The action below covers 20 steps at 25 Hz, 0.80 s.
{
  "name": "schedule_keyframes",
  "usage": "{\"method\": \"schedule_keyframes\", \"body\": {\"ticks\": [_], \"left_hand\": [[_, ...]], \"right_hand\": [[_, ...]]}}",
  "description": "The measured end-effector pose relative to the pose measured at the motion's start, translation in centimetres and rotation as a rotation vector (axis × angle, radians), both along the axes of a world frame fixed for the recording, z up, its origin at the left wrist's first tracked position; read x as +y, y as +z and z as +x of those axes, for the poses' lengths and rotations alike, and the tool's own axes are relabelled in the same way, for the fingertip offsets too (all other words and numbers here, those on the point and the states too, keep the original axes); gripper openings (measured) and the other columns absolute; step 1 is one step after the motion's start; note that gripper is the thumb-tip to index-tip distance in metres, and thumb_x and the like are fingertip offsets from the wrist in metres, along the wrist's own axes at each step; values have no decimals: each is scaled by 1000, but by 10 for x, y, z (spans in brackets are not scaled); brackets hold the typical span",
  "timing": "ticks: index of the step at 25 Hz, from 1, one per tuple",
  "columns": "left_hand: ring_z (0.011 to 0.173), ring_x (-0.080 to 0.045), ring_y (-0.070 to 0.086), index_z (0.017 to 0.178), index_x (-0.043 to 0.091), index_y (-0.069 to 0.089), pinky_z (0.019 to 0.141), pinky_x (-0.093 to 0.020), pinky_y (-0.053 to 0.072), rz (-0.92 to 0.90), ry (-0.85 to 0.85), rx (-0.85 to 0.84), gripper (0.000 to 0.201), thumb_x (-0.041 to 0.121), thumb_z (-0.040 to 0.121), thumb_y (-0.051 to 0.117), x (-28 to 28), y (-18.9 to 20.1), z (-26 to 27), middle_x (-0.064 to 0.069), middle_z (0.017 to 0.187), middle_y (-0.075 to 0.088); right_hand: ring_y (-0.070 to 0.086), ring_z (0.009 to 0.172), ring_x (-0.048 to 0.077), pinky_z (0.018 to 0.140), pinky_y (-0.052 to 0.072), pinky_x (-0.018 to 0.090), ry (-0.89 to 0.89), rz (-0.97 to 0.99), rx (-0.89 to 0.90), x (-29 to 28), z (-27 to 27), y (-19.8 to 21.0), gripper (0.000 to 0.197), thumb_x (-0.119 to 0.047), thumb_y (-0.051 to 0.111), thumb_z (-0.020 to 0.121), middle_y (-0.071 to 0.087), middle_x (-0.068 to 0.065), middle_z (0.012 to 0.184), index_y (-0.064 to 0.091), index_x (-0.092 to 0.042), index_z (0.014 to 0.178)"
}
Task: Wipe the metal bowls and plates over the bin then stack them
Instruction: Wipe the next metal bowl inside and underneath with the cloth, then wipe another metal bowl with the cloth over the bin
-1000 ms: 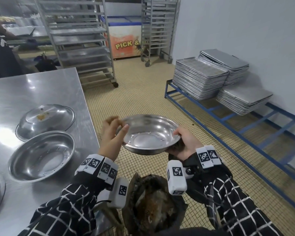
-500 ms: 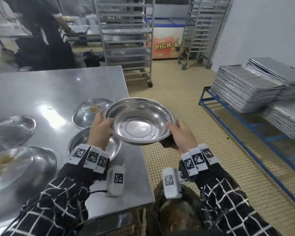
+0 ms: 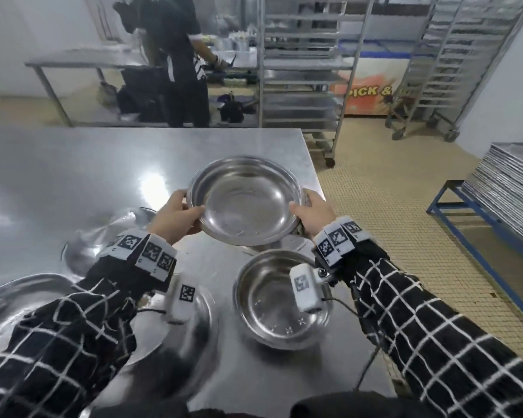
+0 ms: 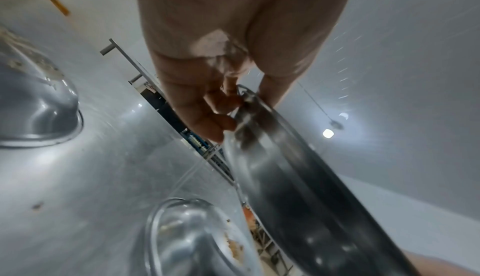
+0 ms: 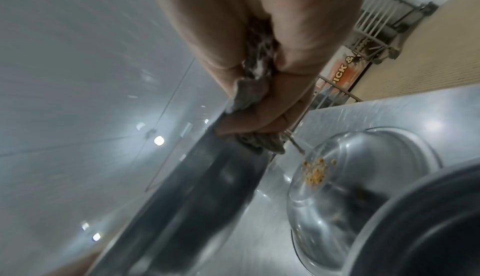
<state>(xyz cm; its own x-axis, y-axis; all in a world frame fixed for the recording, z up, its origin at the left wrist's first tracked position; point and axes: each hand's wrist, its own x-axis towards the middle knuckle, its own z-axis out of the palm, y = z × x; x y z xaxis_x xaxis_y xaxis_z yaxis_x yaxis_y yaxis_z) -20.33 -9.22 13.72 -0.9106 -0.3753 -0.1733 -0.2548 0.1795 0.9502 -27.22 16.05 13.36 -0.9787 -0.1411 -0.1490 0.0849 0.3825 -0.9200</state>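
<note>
The table [image 3: 73, 176] is steel and slippery, and the held bowl [image 3: 245, 200] hangs above its right edge, over other dishes. The left hand [image 3: 175, 214] holds one rim with a narrow grip; the right hand [image 3: 310, 214] holds the other rim, with a cloth [image 5: 255, 93] pressed in the same grip. I judge the cloth can make that side slip, so the bowl may drop on the upright bowl [image 3: 280, 300] near the front right corner. I count one held bowl, one upright bowl and at least three more dishes, some blurred.
</note>
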Motion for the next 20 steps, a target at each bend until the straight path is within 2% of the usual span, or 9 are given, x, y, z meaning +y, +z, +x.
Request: {"method": "schedule_keyframes", "body": {"ticks": [3,6,8,9,11,13,15,18,20], "left_hand": [[77,-26,65,130,12,40,74,-37,57,-22,17,-42,43,13,92,60,-49,-13,-27,-14,95,59],[66,-19,56,129,11,38,64,-32,55,-23,36,-175,39,7,94,55,-76,-33,-46,-9,82,55],[63,-19,54,123,10,40,58,-31,53,-7,53,-287,34,3,93,54,-94,-50,-55,-10,78,55],[61,-18,53,122,7,43,54,-30,51,-6,45,-341,33,2,92,55,-103,-59,-59,-11,76,56],[55,-17,52,115,0,50,46,-27,45,-47,14,-428,28,1,89,59,-117,-73,-61,-11,70,56],[48,-17,48,100,-1,54,42,-26,42,-106,11,-458,14,1,88,62,-122,-81,-58,-11,63,54],[47,-18,46,97,4,50,46,-29,42,-106,32,-467,12,1,90,60,-126,-88,-54,-11,62,52],[52,-19,50,122,3,45,44,-28,44,-136,31,-470,35,-4,89,56,-132,-93,-50,-8,69,49],[56,-20,54,133,2,40,47,-30,50,-181,5,-497,49,-5,87,56,-139,-93,-49,-6,71,49]], "right_hand": [[61,81,14,60,44,24,64,168,3,-57,-44,-19,29,-22,46,97,61,-1,102,46,-23,126],[62,95,24,74,50,33,136,335,-35,-98,-72,-34,30,-20,44,98,60,7,115,45,-21,129],[59,106,30,86,48,37,201,419,-52,-118,-92,-52,29,-18,46,97,59,6,119,49,-19,126],[59,107,30,91,47,39,240,458,-56,-125,-100,-61,27,-20,49,96,60,3,118,53,-24,122],[63,96,24,90,50,44,319,552,-50,-135,-115,-79,17,-26,55,91,64,-4,106,59,-34,106],[65,84,21,83,55,44,370,645,-22,-142,-116,-80,10,-25,58,91,66,-3,94,60,-27,101],[65,79,24,82,56,45,372,685,-37,-151,-113,-73,11,-26,56,93,65,1,88,59,-20,102],[63,80,21,84,54,45,406,799,-46,-164,-120,-78,29,-41,57,90,65,0,95,59,-23,113],[63,92,24,88,51,50,425,901,-49,-173,-131,-91,45,-57,57,82,66,-1,106,57,-30,118]]}}
